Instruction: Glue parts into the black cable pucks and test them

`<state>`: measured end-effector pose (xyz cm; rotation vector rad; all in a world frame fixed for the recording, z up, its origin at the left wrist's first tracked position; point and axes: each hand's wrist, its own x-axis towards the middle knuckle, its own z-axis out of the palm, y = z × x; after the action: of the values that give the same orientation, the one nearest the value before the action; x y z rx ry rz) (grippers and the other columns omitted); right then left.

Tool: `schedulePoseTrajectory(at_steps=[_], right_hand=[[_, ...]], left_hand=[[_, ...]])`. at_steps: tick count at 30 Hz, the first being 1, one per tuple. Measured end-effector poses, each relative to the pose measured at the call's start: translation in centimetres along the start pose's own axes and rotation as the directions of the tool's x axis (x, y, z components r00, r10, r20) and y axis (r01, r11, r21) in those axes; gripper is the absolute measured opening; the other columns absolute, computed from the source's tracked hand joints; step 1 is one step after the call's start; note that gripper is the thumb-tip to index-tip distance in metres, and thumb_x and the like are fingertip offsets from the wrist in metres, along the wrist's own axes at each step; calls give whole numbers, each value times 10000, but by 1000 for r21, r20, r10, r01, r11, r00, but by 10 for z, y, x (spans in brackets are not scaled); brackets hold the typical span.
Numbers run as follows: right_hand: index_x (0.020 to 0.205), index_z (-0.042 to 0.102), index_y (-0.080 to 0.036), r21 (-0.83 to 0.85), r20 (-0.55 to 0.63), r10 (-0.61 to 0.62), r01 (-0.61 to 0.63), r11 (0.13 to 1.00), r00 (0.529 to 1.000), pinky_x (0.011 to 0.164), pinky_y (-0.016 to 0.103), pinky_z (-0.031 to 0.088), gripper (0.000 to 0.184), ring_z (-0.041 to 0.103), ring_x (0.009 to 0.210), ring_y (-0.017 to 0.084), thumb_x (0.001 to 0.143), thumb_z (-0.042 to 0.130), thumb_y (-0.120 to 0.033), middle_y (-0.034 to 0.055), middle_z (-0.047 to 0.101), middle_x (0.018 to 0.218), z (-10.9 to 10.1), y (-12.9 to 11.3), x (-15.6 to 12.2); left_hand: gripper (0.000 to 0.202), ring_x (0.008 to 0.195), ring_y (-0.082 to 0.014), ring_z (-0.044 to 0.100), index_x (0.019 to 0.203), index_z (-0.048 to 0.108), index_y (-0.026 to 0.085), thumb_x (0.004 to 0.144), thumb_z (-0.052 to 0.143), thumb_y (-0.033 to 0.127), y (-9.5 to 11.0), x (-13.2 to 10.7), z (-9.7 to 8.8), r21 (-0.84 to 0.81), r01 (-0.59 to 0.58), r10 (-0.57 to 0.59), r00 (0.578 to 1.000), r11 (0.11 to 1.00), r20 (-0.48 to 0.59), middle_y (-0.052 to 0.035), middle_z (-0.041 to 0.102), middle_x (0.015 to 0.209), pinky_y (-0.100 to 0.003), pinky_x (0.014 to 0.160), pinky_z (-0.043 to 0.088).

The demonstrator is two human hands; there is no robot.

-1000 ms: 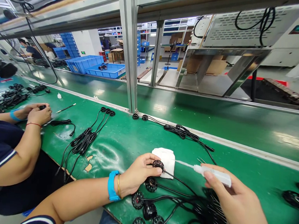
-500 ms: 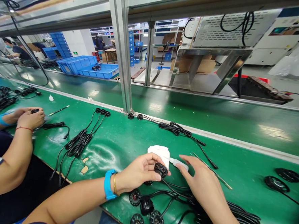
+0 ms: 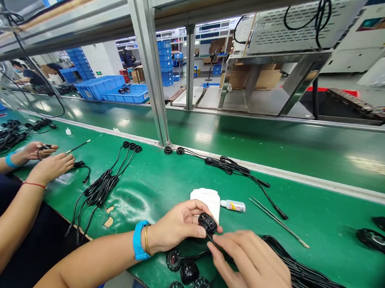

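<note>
Round black plastic part (image 3: 208,224) held over the green desk (image 3: 164,181), towards its near edge.
Left hand (image 3: 181,224), reaching rightward, pinches it; right hand (image 3: 253,267), knuckles up, is narrowed on its black cable (image 3: 210,238).

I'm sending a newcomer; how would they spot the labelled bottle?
On the green table, find the white cloth by the left hand. Right of it lies the bottle, its coloured label setting it apart from cloth and black cables.
</note>
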<state>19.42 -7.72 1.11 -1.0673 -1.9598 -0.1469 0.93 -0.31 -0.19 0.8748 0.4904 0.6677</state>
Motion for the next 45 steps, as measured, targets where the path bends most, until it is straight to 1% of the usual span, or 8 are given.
schedulePoseTrajectory(at_steps=[11,17,23,29,35,39,42,45], right_hand=[[972,636,-178,-60,-8,70,-71,996,998,691,283,470,90,601,701,153,901,659,-128,37,656,806,5,0,-2],[976,630,-184,-66,1,77,-77,995,997,690,290,465,75,593,701,156,911,665,-174,36,645,805,5,1,-5],[937,611,-176,-41,-21,50,-50,998,999,659,280,456,43,561,675,147,922,639,-147,31,619,756,4,-3,1],[922,589,-157,-16,-30,30,-31,999,999,639,281,445,107,539,670,140,892,668,-93,28,606,732,4,-6,-1],[909,588,-176,35,-50,48,-47,998,998,650,291,473,176,578,681,149,849,697,-52,28,630,750,5,-10,-7],[897,606,-181,2,-109,24,-24,1000,994,625,273,488,164,597,648,138,844,694,-53,16,637,710,5,-14,-2],[885,604,-194,-30,-140,5,-9,1000,990,605,263,492,137,598,610,126,862,672,-77,4,640,682,4,-18,1],[857,603,-188,-37,-192,18,-26,999,981,588,266,485,120,593,595,124,861,677,-94,2,635,667,6,-21,2]], left_hand=[[391,1094,-254,684,1123,636,159,793,800,289,3,-7,5,166,-47,61,995,985,-78,-142,719,1139,-370,983,502],[372,1025,-235,714,1079,651,153,773,810,293,3,-7,6,221,-21,50,991,975,-127,-137,747,1095,-337,939,525],[325,1006,-220,716,1051,650,156,757,785,194,5,-9,7,251,-41,70,991,967,-110,-123,747,1096,-327,928,529],[287,985,-212,693,1022,640,168,753,686,76,5,-13,13,307,-136,170,981,942,-90,-95,745,1060,-330,912,520],[349,975,-222,693,1016,651,184,719,650,2,3,-19,18,479,-297,375,924,826,-73,-70,753,1035,-342,912,529],[361,947,-234,718,1025,647,207,735,670,-6,1,-23,17,606,-411,497,867,681,29,-63,763,1025,-359,884,554],[339,942,-230,723,1004,635,214,752,674,-10,1,-24,16,635,-470,547,832,613,89,-71,765,1004,-353,867,570],[375,923,-218,727,1011,624,219,734,664,-31,3,-20,17,627,-579,627,758,521,180,-68,765,987,-338,842,588]])
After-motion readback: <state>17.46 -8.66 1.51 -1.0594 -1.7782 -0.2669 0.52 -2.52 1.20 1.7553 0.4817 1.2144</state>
